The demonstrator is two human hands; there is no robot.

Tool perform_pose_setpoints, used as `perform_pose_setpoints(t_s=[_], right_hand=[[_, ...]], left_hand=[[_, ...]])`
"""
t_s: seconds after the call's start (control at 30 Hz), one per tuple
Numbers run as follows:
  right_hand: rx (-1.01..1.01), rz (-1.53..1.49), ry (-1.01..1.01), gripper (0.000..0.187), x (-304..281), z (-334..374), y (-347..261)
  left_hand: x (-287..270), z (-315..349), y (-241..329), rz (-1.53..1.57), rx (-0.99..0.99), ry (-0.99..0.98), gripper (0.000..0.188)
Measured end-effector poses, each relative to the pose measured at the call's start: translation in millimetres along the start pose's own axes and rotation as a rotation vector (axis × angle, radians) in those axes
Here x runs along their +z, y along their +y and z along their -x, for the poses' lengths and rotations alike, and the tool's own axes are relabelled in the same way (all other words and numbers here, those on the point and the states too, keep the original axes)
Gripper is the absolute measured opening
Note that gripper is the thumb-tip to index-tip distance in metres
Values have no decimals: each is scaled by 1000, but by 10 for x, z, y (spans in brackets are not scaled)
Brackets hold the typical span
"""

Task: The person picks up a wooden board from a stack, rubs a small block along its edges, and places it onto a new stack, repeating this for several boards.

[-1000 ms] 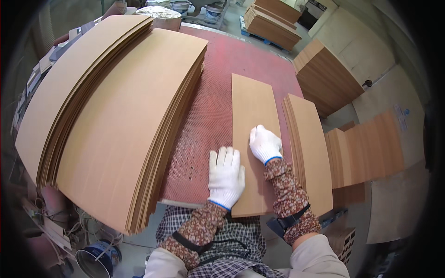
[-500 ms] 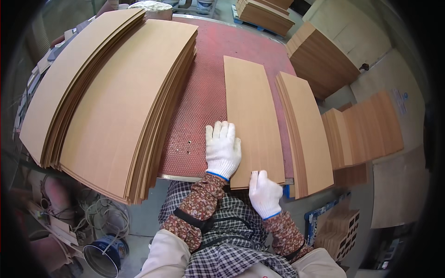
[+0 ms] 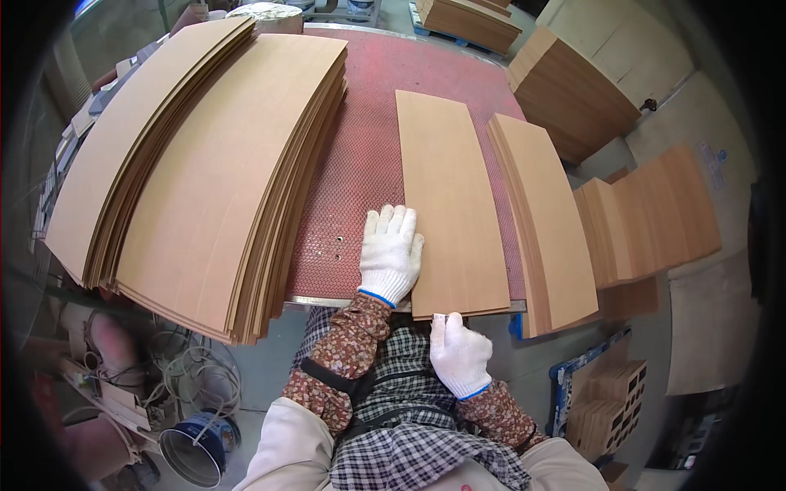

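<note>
In front of me lies a long, thin wood-coloured board (image 3: 454,196), with at least one more layer showing under its near edge. My left hand (image 3: 391,250), in a white knitted glove, lies flat with fingers stretched out over the board's left edge and the red tabletop beside it. At the near edge of the board is my right hand (image 3: 460,352), also gloved, its fingers curled in. A small pale thing may be between its thumb and fingers, too small to name.
Tall stacks of similar boards (image 3: 229,155) fill the left side of the red textured table (image 3: 368,106). A narrower stack (image 3: 553,221) stands on the right. More boards (image 3: 573,94) are piled beyond it. A blue bucket (image 3: 199,446) and tangled hoses sit on the floor at lower left.
My right hand has slid left along the board's near edge and slightly toward me. The left hand stays flat at the board's left edge. The whole view has shifted slightly.
</note>
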State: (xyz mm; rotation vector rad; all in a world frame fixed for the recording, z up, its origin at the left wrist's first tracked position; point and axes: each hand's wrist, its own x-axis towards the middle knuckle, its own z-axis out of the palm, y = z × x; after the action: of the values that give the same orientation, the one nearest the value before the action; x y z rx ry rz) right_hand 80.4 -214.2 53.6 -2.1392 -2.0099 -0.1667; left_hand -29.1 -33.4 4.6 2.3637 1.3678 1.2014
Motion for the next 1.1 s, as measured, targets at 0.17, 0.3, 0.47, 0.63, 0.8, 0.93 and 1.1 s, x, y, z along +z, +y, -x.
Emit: perform_pose_setpoints(t_s=[0.17, 0.3, 0.47, 0.63, 0.8, 0.93, 1.1], right_hand=[[30, 4, -2, 27, 75, 11, -2], [27, 41, -40, 26, 44, -110, -44], [29, 83, -178, 26, 74, -532, 25], [106, 77, -192, 31, 273, -1497, 86], [168, 92, -298, 38, 395, -2614, 184], [126, 110, -239, 38, 623, -3422, 280], [99, 70, -222, 40, 853, -4239, 344]], left_hand=[[-35, -3, -23, 17, -21, -61, 41], [-47, -48, -47, -9, 15, 6, 39], [-127, -111, 22, 32, -59, -162, 42], [-36, -116, -19, 5, -15, -41, 44], [-34, -161, -5, 27, -36, -68, 47], [-66, -211, -18, 45, -20, -63, 47], [-167, -219, 31, 84, -76, -164, 51]])
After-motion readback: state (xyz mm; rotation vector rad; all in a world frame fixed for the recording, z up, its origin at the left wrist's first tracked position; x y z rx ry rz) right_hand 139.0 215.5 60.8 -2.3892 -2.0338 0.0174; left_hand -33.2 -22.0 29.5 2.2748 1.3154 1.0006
